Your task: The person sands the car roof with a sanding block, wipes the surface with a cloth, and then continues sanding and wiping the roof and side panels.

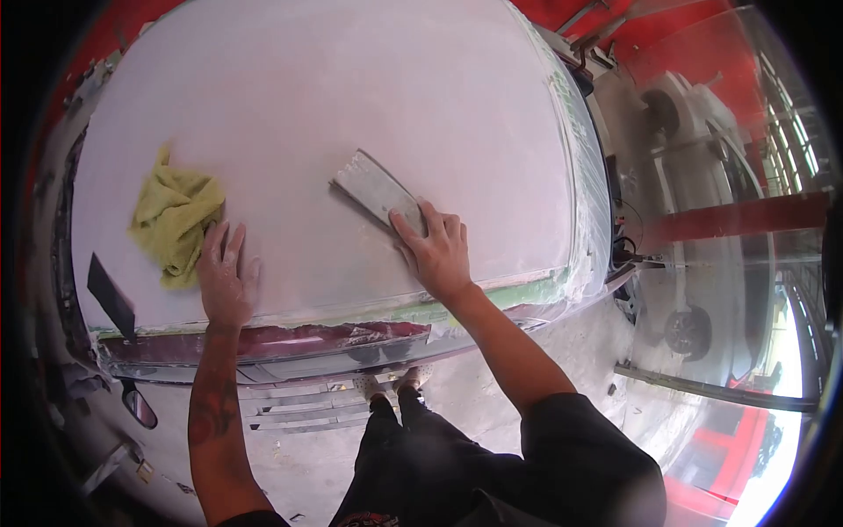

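Observation:
A dusty, pale pinkish car roof (290, 114) fills the middle of the view. My right hand (439, 255) is closed around the near end of a long grey sanding block (378, 186), which lies slantwise on the roof. The underside of the block is hidden. My left hand (226, 277) rests on the roof with its fingers apart, dusted white and holding nothing. Close by its fingertips lies a crumpled yellow-green cloth (176, 220). A flat dark strip (111, 297) sits near the roof's left front corner.
Green masking tape and clear plastic film (584, 167) run along the roof's right edge. Below the near edge are a side mirror (139, 406) and a slatted step (307, 406) by my feet. Another car (702, 220) stands at the right behind plastic sheeting.

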